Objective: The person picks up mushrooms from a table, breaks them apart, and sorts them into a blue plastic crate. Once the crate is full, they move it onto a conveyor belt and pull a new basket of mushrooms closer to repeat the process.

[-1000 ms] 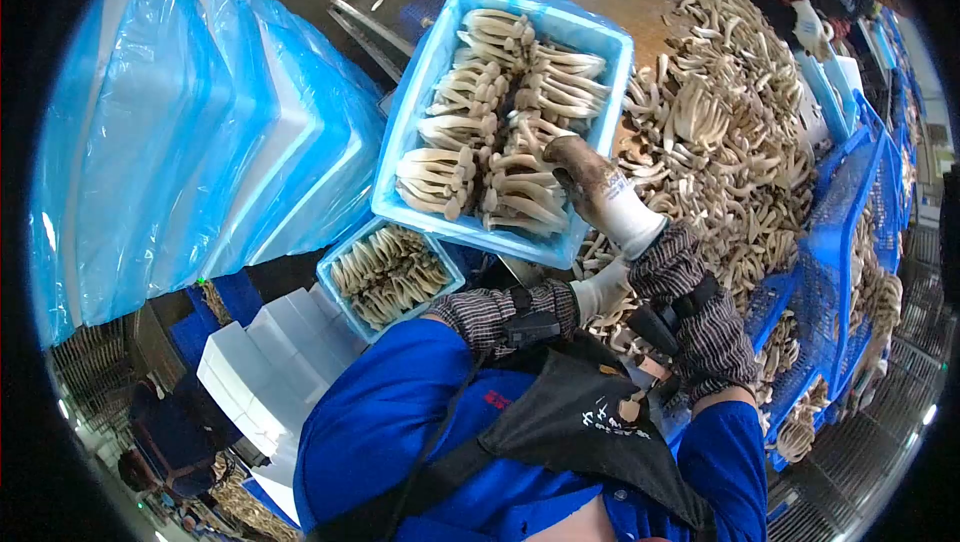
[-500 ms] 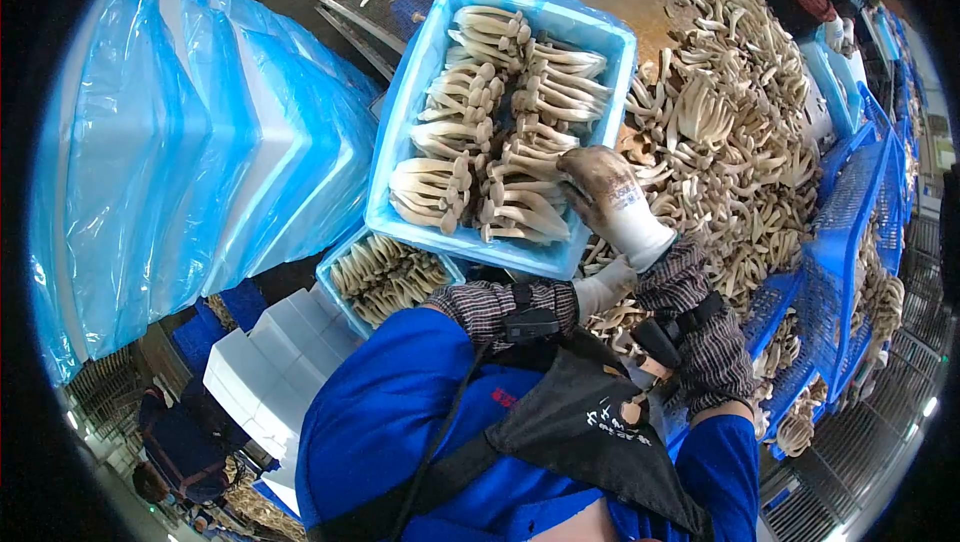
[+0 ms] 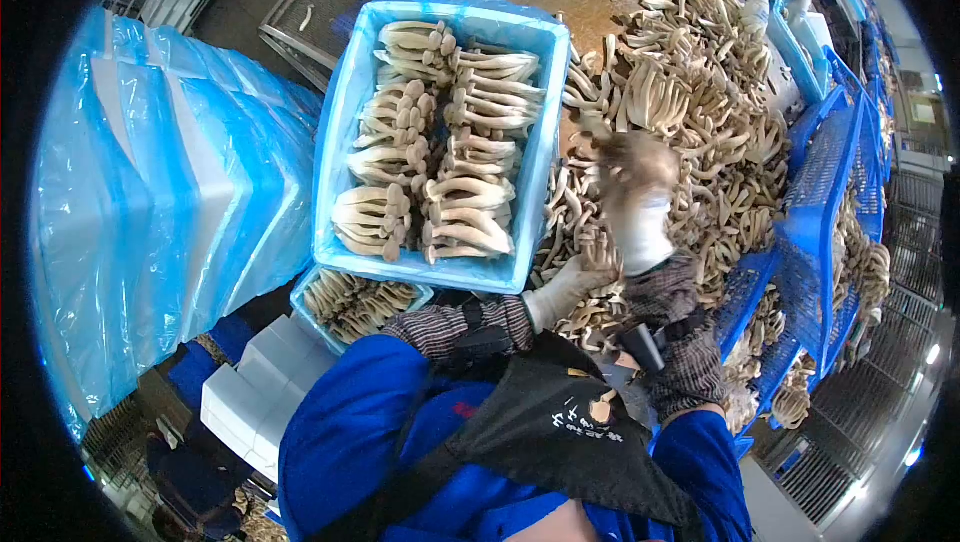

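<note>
My left hand (image 3: pixel 568 292), in a whitish glove, is at the near edge of a large heap of pale, long-stemmed mushrooms (image 3: pixel 735 177). Its fingers curl around a few mushrooms (image 3: pixel 600 248), partly blending with the heap. Over the heap, farther forward, is my right hand (image 3: pixel 640 187). Its brown-stained glove is smeared by motion, so the fingers cannot be read. Left of both hands stands a light-blue lined box (image 3: pixel 540 192), holding two columns of mushrooms (image 3: pixel 468 220) laid in bundles, caps toward the middle.
A smaller box (image 3: pixel 420 294) of mushrooms sits below the large one. Stacked boxes under blue plastic (image 3: pixel 190 202) rise on the left, white foam boxes (image 3: pixel 265 382) nearer. Blue perforated crates (image 3: pixel 815 232) line the right. Another person's gloved hand (image 3: pixel 755 10) is at the upper right.
My right hand has left the box's right edge and moved over the mushroom heap. My left hand now reaches to the heap's near edge. The view has shifted, placing the box farther left.
</note>
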`<state>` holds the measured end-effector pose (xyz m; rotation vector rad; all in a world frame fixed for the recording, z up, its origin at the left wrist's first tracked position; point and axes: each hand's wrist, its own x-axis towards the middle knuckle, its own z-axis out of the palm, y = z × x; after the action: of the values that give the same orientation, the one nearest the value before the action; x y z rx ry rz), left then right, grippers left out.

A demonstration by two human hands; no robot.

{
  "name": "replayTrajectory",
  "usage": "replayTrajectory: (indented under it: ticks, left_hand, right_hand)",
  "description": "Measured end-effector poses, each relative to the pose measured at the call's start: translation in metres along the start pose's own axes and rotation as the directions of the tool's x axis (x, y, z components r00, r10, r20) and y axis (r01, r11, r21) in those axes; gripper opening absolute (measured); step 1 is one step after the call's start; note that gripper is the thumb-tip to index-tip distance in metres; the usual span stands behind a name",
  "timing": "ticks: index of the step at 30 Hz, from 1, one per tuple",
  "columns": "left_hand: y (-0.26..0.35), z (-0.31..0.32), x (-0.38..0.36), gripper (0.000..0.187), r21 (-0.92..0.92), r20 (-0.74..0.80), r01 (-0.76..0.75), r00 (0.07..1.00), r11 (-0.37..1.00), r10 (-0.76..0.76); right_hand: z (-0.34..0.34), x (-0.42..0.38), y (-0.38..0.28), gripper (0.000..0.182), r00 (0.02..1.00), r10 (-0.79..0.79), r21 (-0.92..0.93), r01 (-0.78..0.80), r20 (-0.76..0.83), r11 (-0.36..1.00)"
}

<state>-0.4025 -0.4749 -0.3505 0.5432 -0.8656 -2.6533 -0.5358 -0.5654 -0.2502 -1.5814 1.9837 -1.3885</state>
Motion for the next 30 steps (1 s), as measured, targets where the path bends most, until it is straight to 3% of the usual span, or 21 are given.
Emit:
replayTrajectory:
  ticks: [1,2,3,5,6,8,10,11,13,17,18,19,21,22,23,25,27,29,30]
  left_hand:
    - [-0.001,0.000,-0.004,0.035,-0.091,-0.051,0.062,0.996,0.994,-0.067]
    - [-0.034,-0.021,-0.001,0.035,0.126,-0.076,-0.002,0.997,0.992,0.012]
    - [-0.016,-0.019,-0.003,0.037,0.120,-0.014,0.015,1.000,0.993,-0.014]
    - [-0.027,-0.023,-0.004,0.040,0.190,-0.020,-0.097,0.995,0.977,0.102]
    - [0.007,-0.004,-0.007,0.044,0.082,-0.066,0.030,0.998,0.996,-0.024]
    - [0.014,0.000,-0.009,0.046,0.094,-0.070,0.119,0.991,0.989,-0.112]
    - [0.034,0.008,-0.011,0.050,0.108,-0.045,0.192,0.981,0.975,-0.189]
    - [0.034,0.006,-0.011,0.050,0.104,-0.050,0.187,0.982,0.977,-0.183]
    - [0.044,0.007,-0.015,0.050,0.065,0.010,0.219,0.976,0.974,-0.220]
    - [0.042,-0.006,-0.024,0.053,0.278,-0.066,0.287,0.958,0.917,-0.280]
    - [0.035,-0.010,-0.023,0.053,0.282,-0.056,0.297,0.954,0.912,-0.293]
    - [0.026,-0.014,-0.023,0.056,0.212,-0.001,0.254,0.966,0.944,-0.260]
    - [0.021,-0.015,-0.023,0.059,0.153,0.061,0.237,0.967,0.959,-0.248]
    - [0.023,-0.015,-0.023,0.060,0.126,0.091,0.240,0.963,0.962,-0.252]
    - [0.024,-0.015,-0.023,0.060,0.102,0.122,0.247,0.958,0.964,-0.259]
    - [0.014,-0.018,-0.025,0.055,0.146,0.129,0.267,0.950,0.953,-0.286]
    - [-0.007,-0.022,-0.024,0.047,0.034,0.020,0.226,0.974,0.974,-0.227]
    - [-0.007,-0.021,-0.022,0.047,0.032,0.023,0.244,0.969,0.969,-0.245]
    - [-0.003,-0.024,-0.025,0.047,0.041,0.025,0.255,0.966,0.966,-0.256]
  right_hand:
    - [-0.031,0.006,0.009,0.026,0.991,-0.035,-0.650,0.111,0.129,0.752]
    - [-0.047,0.006,0.033,0.032,0.980,0.012,-0.813,0.158,0.198,0.560]
    - [-0.051,0.002,0.059,0.037,0.981,-0.076,-0.890,0.195,0.180,0.411]
    - [-0.041,0.022,0.074,0.032,0.964,0.085,-0.740,0.136,0.253,0.659]
    - [-0.024,0.032,0.085,0.033,0.941,0.052,-0.684,0.205,0.335,0.700]
    - [0.018,0.044,0.108,0.036,0.887,0.096,-0.623,0.237,0.452,0.746]
    - [0.061,0.054,0.138,0.033,0.872,-0.079,-0.653,0.418,0.482,0.631]
    - [0.069,0.070,0.110,0.029,0.842,0.178,-0.706,0.291,0.510,0.645]
    - [0.086,0.076,0.115,0.026,0.822,0.271,-0.767,0.278,0.501,0.578]
    - [0.067,0.084,0.100,0.036,0.854,0.275,-0.787,0.222,0.442,0.576]
    - [0.050,0.081,0.088,0.039,0.933,0.093,-0.713,0.198,0.347,0.673]
    - [0.033,0.078,0.072,0.034,0.969,0.070,-0.635,0.101,0.239,0.766]
    - [0.006,0.064,0.051,0.028,0.982,0.189,-0.266,-0.175,0.027,0.948]
    - [-0.002,0.057,0.029,0.027,0.932,0.362,0.212,-0.360,0.029,0.908]
    - [-0.005,0.051,0.001,0.025,0.864,0.493,0.641,-0.435,0.100,0.632]
    - [-0.005,0.042,-0.049,0.029,0.884,0.415,0.685,-0.440,0.216,0.580]
    - [0.012,0.023,-0.059,0.030,0.863,0.193,0.580,-0.463,0.467,0.671]
    - [0.039,0.004,-0.072,0.033,0.788,0.214,0.659,-0.605,0.578,0.447]
    - [0.060,-0.007,-0.059,0.035,0.843,0.114,0.612,-0.469,0.526,0.637]
